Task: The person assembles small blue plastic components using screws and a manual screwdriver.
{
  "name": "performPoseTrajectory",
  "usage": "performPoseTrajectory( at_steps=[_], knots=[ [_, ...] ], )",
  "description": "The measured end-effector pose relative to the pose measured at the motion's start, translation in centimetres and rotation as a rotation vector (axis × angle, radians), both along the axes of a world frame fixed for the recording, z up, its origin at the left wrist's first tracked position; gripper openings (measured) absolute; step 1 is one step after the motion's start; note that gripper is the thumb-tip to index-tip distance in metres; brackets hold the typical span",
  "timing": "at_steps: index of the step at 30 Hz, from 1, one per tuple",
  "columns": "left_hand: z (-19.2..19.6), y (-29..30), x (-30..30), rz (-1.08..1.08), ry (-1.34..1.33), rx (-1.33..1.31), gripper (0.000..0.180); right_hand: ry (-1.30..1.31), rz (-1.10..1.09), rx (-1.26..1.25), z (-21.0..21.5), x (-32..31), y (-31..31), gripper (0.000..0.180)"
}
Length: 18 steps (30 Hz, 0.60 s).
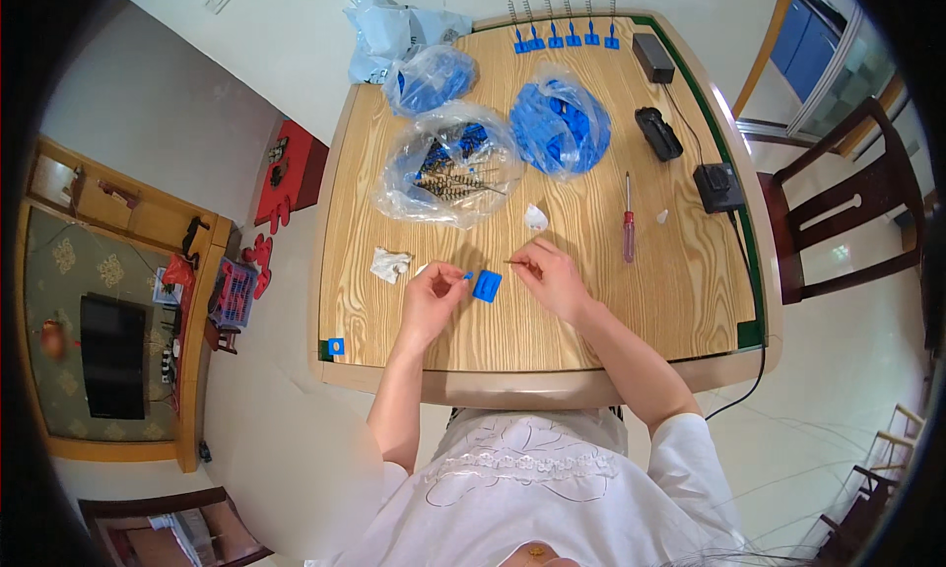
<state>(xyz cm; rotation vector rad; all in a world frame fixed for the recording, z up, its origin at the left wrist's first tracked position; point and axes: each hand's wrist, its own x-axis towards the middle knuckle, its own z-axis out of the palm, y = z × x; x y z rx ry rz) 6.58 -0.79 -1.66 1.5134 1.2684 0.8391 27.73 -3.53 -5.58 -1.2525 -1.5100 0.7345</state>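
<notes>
Apparently light, stiff plastic: blue square plate (486,286), near side of table (680,306), betw. L hand (437,302) & R hand (553,281). L pinches small blue bit (469,275); R pinches thin rod (511,262), prob. metal, maybe slippery. Plate: best gripped by opp. edges.

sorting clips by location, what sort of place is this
It looks like a home, probably a living or dining room: a flat black television hangs at the left, a dark wooden chair stands at the right, and a patterned wall panel surrounds the screen.
</notes>
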Motion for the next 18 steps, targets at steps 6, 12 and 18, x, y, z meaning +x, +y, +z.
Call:
performPoseTrajectory(
  at_steps=[6,12,18],
  knots=[
    [2.0,0.6,1.4,-0.199,0.371,0.061,0.014,0.011,0.008,-0.035,-0.1,0.6,-0.1,0.007],
    [1.2,2.0,1.7,-0.274,0.423,0.026,0.008,-0.017,-0.027,0.034,-0.8,0.7,-0.1,0.008],
    [0.8,1.9,1.4,-0.295,0.437,0.051,0.009,-0.006,-0.014,0.061,-1.1,0.5,0.0,0.007]
  ],
)
